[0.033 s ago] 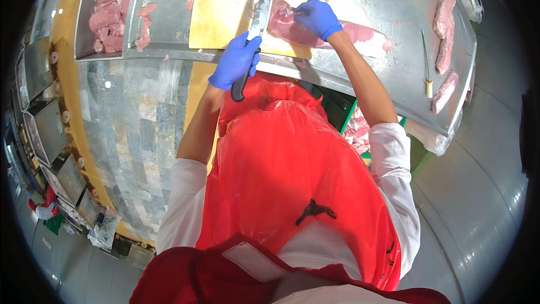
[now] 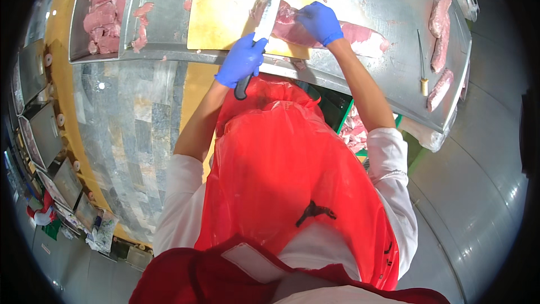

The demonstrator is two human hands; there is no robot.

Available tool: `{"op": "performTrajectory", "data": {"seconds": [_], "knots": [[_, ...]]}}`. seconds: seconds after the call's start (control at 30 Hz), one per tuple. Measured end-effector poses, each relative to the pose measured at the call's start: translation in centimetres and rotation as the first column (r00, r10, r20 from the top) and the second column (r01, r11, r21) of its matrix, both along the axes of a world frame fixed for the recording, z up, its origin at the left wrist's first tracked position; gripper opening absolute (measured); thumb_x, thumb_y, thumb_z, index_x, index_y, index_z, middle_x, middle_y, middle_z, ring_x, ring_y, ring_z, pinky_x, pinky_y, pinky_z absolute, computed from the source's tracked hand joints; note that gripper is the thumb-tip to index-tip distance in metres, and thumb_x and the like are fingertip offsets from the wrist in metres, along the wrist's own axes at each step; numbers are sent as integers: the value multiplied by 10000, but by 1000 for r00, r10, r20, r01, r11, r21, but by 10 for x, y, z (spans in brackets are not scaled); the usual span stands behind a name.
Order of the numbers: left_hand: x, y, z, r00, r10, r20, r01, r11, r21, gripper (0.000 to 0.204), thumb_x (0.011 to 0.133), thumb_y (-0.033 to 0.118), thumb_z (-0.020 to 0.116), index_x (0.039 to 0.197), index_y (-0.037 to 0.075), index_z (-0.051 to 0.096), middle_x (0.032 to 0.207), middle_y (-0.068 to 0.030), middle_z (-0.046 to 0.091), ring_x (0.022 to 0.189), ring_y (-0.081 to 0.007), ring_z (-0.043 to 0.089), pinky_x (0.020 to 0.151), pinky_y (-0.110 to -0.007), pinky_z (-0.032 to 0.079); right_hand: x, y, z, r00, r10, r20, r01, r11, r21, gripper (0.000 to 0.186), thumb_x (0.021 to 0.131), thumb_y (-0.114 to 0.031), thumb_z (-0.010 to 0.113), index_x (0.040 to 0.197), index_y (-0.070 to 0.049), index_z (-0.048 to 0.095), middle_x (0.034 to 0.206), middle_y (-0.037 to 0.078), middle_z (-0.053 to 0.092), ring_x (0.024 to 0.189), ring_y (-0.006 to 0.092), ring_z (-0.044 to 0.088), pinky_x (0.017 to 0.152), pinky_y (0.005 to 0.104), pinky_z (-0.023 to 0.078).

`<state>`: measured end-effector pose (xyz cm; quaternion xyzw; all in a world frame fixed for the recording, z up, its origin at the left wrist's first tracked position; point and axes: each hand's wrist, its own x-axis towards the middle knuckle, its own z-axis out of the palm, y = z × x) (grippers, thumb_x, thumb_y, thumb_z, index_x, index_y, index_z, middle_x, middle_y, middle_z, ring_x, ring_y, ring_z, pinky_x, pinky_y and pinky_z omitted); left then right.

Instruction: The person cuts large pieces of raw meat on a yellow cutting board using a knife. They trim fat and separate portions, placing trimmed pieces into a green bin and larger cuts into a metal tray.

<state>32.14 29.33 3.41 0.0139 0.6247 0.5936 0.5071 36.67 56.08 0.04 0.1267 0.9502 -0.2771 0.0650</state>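
My left hand (image 2: 242, 62), in a blue glove, is closed round the black handle of a knife (image 2: 268, 18). The blade points away from me over a yellow cutting board (image 2: 219, 8), beside the left part of a long piece of raw meat (image 2: 295, 32). My right hand (image 2: 320, 22), also blue-gloved, has its fingers bent and pressed together on the far edge of that meat. Its fingertips are partly hidden, though they appear to pinch the meat. The piece runs off the board to the right onto the metal table (image 2: 388, 76).
At the left, a metal tray (image 2: 70, 36) holds raw meat cuts (image 2: 104, 17), with scraps (image 2: 142, 25) alongside. On the right lie a sharpening steel (image 2: 423, 73) and several long meat pieces (image 2: 440, 31). Below the table edge is a green crate (image 2: 344, 115) containing meat trimmings (image 2: 354, 132).
The knife blade has turned slightly and tilted more to the right, its face now bright with glare. My left hand has shifted a little to the right; my right hand keeps its grip.
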Motion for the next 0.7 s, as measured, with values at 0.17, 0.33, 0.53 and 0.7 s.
{"op": "performTrajectory", "data": {"seconds": [0.17,0.33,0.53,0.7], "knots": [[3,34,-50,832,-324,-451,267,946,-185,340,965,301,514,1056,-15,598,868,-319,653,851,-509,630,765,-553,499,33,-20,-18,945,-282,-164,285,959,-5,233,838,-244,768,968,-50,768,875,168,726,774,271,712,734,337,566],[2,39,-46,705,-449,-549,317,892,-323,341,979,301,486,1003,-24,585,869,-321,653,864,-499,639,775,-554,504,30,-31,-6,888,-457,-44,445,880,-169,234,869,-246,750,957,-29,772,875,128,752,765,178,705,729,309,560],[3,64,-48,623,-504,-598,284,858,-428,339,986,286,488,1122,0,608,856,-279,666,839,-465,659,769,-531,512,29,-5,-29,899,-437,0,402,826,-395,246,876,-246,732,973,-24,773,829,108,754,712,122,665,696,299,543],[40,11,-62,551,-512,-659,313,859,-405,323,998,295,488,1062,-4,593,779,-210,667,678,-356,676,630,-461,517,27,7,-35,931,-364,-31,298,806,-511,253,878,-270,749,943,-27,775,779,71,737,686,106,639,659,283,519]]}}
